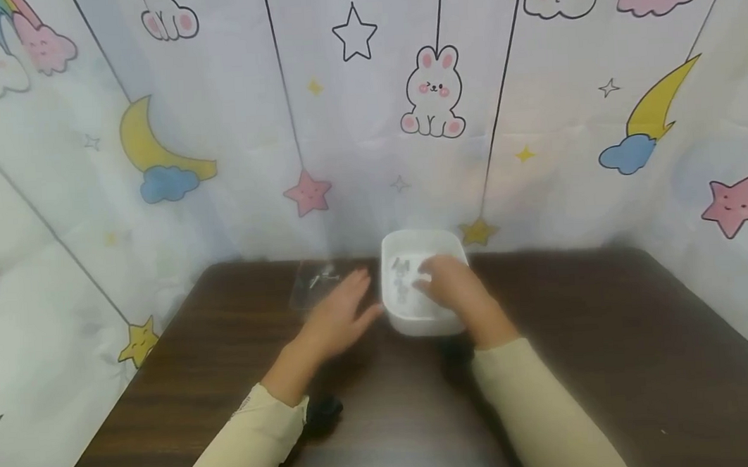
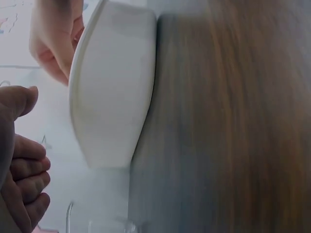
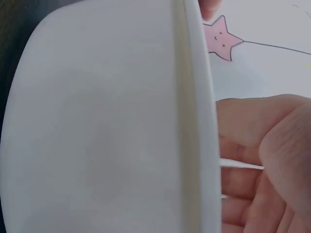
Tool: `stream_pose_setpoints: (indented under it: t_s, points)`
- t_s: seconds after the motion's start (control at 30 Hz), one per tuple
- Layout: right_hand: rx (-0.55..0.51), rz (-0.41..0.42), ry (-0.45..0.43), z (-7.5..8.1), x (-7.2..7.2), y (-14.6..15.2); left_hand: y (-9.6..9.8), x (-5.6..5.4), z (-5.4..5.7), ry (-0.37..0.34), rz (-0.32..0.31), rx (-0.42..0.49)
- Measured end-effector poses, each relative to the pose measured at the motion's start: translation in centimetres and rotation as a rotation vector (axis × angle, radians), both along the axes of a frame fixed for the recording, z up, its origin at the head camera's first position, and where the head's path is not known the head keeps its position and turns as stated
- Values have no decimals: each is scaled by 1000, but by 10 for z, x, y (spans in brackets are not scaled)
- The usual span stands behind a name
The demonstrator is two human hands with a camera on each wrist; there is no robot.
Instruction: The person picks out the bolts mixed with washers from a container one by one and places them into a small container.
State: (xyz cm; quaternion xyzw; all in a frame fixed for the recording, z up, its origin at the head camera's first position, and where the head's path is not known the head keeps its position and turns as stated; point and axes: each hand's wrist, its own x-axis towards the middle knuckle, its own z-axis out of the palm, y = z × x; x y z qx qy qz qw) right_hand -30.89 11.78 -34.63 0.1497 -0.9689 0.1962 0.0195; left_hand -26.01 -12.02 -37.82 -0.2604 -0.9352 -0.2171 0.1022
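A white rounded-corner plastic tub (image 1: 426,324) stands near the table's far edge. Small grey pieces (image 1: 402,281), too blurred to name, lie on its floor. My right hand (image 1: 456,285) reaches over the right side into the tub, thumb and forefinger apart; in the right wrist view the wall (image 3: 97,116) hides the fingertips. Left of the tub hovers my left hand (image 1: 340,316), touching nothing, its fingers (image 2: 31,184) loosely bent in the left wrist view and its thumb apart. Just beyond it is a shallow clear container (image 1: 301,294) with a few small shiny pieces (image 1: 322,277).
The dark wood-grain table (image 1: 575,322) reaches back to a white curtain (image 1: 368,121) printed with stars, moons and rabbits. A dark object (image 1: 323,412) sits by the left wrist. Light sleeves (image 1: 548,408) cover both forearms.
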Motion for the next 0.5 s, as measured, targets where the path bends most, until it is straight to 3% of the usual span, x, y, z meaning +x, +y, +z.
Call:
stream_pose_setpoints:
  t_s: [0.27,0.5]
  points:
    - [69,-33,-74,-1,2,0,22,-2,-6,-109,17,-1]
    - [128,-32,-150,-8,2,2,31,-2,-7,-118,10,-16]
